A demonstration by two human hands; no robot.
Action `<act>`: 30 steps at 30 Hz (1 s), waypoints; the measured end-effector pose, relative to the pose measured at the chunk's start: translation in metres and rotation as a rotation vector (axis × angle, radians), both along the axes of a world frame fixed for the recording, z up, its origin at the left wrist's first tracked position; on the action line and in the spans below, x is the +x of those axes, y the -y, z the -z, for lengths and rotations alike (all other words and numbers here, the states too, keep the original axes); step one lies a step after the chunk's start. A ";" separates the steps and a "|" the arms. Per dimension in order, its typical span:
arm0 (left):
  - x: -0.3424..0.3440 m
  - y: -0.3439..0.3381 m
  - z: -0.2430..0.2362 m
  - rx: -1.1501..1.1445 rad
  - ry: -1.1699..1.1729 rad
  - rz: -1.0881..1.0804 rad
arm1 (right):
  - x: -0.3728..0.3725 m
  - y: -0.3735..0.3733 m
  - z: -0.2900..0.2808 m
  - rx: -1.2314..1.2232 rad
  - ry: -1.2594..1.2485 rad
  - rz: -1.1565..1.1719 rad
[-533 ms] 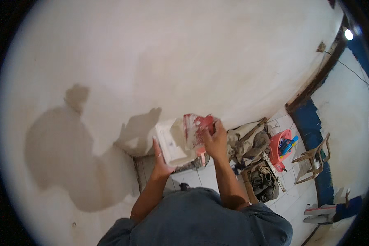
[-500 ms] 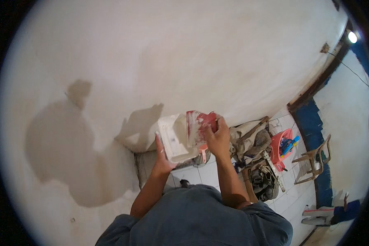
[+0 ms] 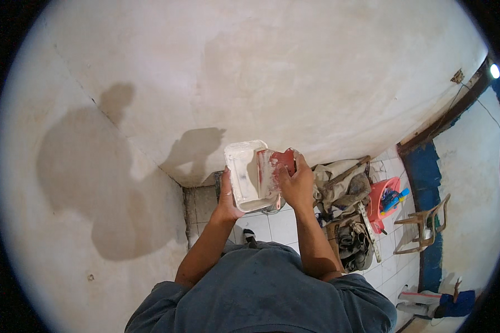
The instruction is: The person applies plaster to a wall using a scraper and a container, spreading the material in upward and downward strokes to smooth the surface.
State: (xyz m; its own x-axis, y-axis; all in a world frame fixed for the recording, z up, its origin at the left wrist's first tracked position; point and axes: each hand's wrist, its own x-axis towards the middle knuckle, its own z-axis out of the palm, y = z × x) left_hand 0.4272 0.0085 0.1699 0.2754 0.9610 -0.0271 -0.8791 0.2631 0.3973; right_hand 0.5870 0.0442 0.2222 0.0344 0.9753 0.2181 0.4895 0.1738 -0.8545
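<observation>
A white rectangular plastic tub [image 3: 246, 145], smeared inside with a pale paste, is held up in front of my body. My left hand [image 3: 228, 201] grips its left side, thumb along the outside wall. Wrapped round the back edge of a wide red putty spreader [image 3: 273, 169] are the fingers of my right hand [image 3: 298, 184]. The spreader's blade is coated in whitish paste and its left edge reaches over the tub's right side. Whether the blade touches the tub's inside I cannot tell. The fingertips of my left hand are hidden beneath the tub.
A pale plastered wall [image 3: 316, 83] rises ahead, meeting another wall at left. On the tiled floor at right lie crumpled sacks [image 3: 347, 188], a box of dark cloth [image 3: 354, 247], a pink basin [image 3: 379, 200] and a brown chair [image 3: 426, 225]. Another person [image 3: 455, 304] is at lower right.
The tub and both hands have shifted slightly right in the picture, and the tub's inside shows more fully. The spreader remains at its right side. The view has tilted a little.
</observation>
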 end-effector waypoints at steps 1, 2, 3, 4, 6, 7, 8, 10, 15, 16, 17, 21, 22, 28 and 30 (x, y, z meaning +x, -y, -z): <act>-0.002 -0.003 0.010 0.022 0.079 0.037 | -0.002 0.000 0.000 0.002 0.002 -0.006; -0.003 -0.005 0.018 0.044 0.157 0.075 | -0.004 0.000 -0.002 -0.016 0.000 0.000; -0.005 -0.005 0.026 0.047 0.159 0.070 | -0.006 0.000 -0.002 -0.035 -0.002 0.005; -0.004 -0.006 0.028 0.022 0.132 0.054 | -0.005 -0.002 0.002 -0.031 -0.002 0.006; -0.002 -0.007 0.031 0.002 0.105 0.038 | -0.003 -0.005 0.011 0.005 0.041 0.021; -0.003 -0.007 0.033 -0.044 0.094 0.038 | -0.004 -0.005 0.010 0.006 0.040 0.019; -0.003 -0.007 0.035 -0.090 0.084 0.037 | -0.005 -0.003 0.006 -0.030 0.019 0.010; -0.004 -0.008 0.034 -0.060 0.100 0.054 | -0.006 -0.003 0.005 -0.063 -0.003 0.001; 0.002 -0.011 0.027 -0.036 0.074 0.072 | 0.005 -0.014 0.040 0.078 -0.015 -0.011; 0.002 -0.011 0.028 -0.032 0.081 0.067 | 0.004 -0.013 0.037 0.079 -0.016 -0.015; 0.002 -0.011 0.030 -0.027 0.088 0.063 | 0.001 -0.011 0.030 0.056 -0.027 -0.047; 0.011 -0.017 0.040 -0.052 0.041 0.020 | -0.001 -0.007 0.019 -0.011 -0.044 -0.082; 0.013 -0.018 0.036 -0.025 0.037 0.033 | 0.000 -0.009 0.022 -0.009 -0.045 -0.081; 0.029 -0.014 0.021 -0.044 -0.087 -0.036 | 0.001 -0.013 0.028 0.002 -0.086 -0.147; 0.033 -0.015 0.019 -0.018 -0.171 -0.070 | 0.004 -0.019 0.041 0.077 -0.159 -0.182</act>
State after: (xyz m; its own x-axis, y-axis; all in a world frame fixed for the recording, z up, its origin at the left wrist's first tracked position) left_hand 0.4599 0.0234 0.1506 0.1980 0.9765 -0.0852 -0.8155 0.2123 0.5384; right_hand 0.5905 0.0635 0.1808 -0.1004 0.9492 0.2983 0.3048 0.3148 -0.8989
